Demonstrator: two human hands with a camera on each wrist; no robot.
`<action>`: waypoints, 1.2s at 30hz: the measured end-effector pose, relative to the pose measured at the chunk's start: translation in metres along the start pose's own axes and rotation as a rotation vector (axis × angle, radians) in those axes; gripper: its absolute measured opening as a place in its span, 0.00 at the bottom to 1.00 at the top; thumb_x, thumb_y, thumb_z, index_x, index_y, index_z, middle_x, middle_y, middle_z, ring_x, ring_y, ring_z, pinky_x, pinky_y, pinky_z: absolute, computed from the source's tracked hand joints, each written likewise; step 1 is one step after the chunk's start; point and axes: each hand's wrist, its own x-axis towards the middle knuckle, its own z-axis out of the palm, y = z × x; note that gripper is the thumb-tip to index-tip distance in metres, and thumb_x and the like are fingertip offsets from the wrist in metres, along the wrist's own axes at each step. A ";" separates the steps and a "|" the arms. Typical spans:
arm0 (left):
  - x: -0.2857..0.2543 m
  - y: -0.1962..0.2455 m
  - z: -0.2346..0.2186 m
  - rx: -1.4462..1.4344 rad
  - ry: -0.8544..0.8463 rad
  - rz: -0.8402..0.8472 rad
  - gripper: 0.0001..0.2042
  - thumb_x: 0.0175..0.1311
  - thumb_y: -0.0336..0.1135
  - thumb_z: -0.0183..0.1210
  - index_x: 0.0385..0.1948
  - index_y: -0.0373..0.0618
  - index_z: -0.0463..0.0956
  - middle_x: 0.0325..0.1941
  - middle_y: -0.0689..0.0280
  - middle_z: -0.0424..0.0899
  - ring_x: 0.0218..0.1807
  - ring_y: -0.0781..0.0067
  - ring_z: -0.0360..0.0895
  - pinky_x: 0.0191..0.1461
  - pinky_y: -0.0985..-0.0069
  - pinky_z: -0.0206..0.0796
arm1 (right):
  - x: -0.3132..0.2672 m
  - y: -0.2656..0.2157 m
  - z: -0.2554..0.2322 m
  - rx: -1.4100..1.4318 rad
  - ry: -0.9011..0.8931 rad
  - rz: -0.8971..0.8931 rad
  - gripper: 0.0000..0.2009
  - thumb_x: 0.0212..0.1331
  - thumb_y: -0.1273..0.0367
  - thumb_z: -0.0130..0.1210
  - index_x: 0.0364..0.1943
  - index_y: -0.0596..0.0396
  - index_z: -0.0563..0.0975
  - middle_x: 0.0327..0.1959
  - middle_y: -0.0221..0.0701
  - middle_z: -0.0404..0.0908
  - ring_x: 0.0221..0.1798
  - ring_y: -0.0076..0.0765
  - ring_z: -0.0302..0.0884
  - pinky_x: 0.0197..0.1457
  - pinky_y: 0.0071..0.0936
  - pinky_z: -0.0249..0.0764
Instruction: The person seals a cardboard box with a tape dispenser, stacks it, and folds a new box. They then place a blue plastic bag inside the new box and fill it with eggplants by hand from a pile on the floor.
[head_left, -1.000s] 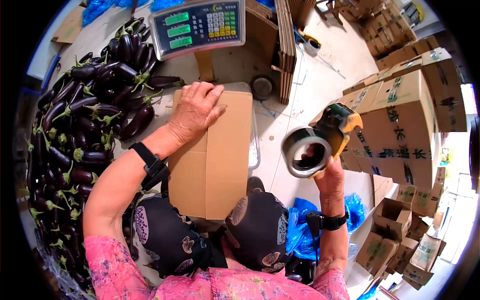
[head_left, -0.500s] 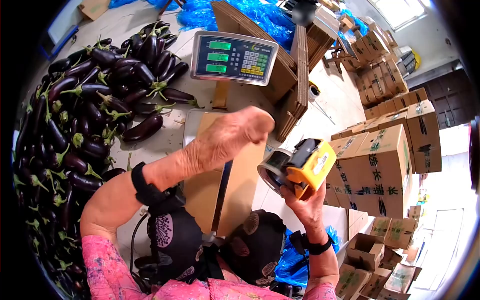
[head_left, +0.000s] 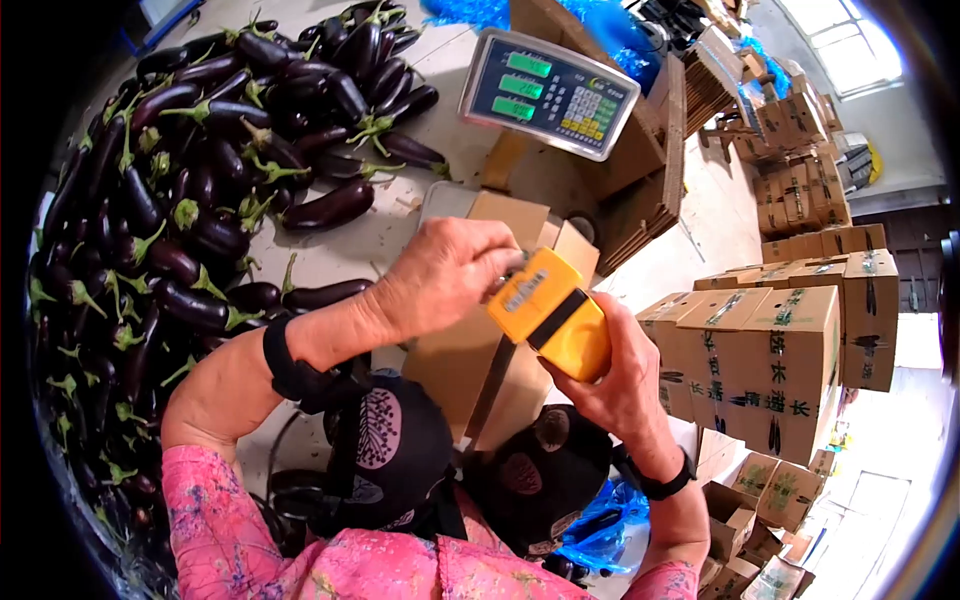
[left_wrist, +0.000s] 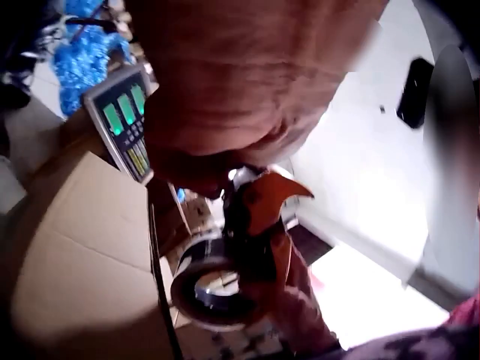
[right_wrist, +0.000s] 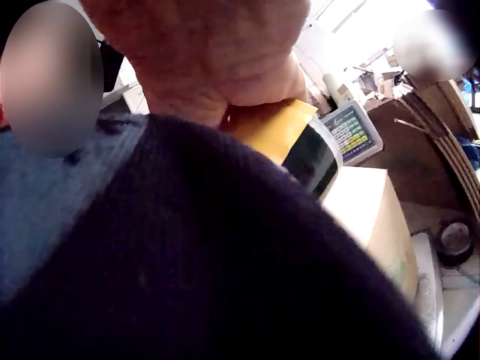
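Note:
In the head view my right hand (head_left: 618,378) grips a yellow tape dispenser (head_left: 566,332) above a cardboard box (head_left: 440,365). My left hand (head_left: 435,275) has its bent fingers at the dispenser's far end, thumb and fingertips close together; any strip of tape there is hidden. The box stands between the knees, a dark line running between its top flaps. In the left wrist view, the left hand (left_wrist: 232,82) covers the top, over the dispenser's orange part (left_wrist: 266,201) and tape roll (left_wrist: 191,289). The right hand (right_wrist: 202,56) is on the dispenser (right_wrist: 277,129) in the right wrist view.
Eggplants (head_left: 215,235) are heaped on the left. Beyond the box stands a scale display (head_left: 550,95), with flat cardboard sheets (head_left: 650,210) beside it. Printed cartons (head_left: 750,360) are stacked on the right. Blue plastic (head_left: 610,525) lies by the right knee.
My left hand has lifted off the box top and moved to the dispenser's end. The right hand has brought the dispenser inward over the box and turned it. A gap between the flaps has appeared.

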 end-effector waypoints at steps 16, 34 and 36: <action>-0.078 -0.155 -0.040 -0.567 0.394 -0.409 0.11 0.73 0.39 0.59 0.29 0.45 0.75 0.22 0.78 0.71 0.24 0.90 0.64 0.27 0.88 0.57 | 0.035 -0.013 0.011 -0.285 -0.411 0.013 0.28 0.48 0.64 0.69 0.55 0.54 0.71 0.34 0.43 0.78 0.38 0.56 0.81 0.39 0.46 0.77; -0.066 -0.214 0.026 0.321 0.397 -0.096 0.09 0.70 0.34 0.54 0.31 0.39 0.71 0.24 0.48 0.75 0.29 0.40 0.76 0.31 0.55 0.66 | 0.052 -0.012 0.027 -0.325 -0.470 0.008 0.29 0.45 0.65 0.68 0.54 0.53 0.71 0.32 0.40 0.76 0.37 0.53 0.80 0.38 0.45 0.75; -0.064 -0.225 0.038 0.371 0.343 -0.076 0.08 0.70 0.33 0.54 0.32 0.39 0.70 0.24 0.47 0.76 0.31 0.38 0.77 0.32 0.54 0.67 | 0.052 -0.010 0.027 -0.318 -0.466 0.007 0.29 0.44 0.66 0.69 0.54 0.53 0.72 0.32 0.39 0.76 0.37 0.52 0.80 0.38 0.44 0.75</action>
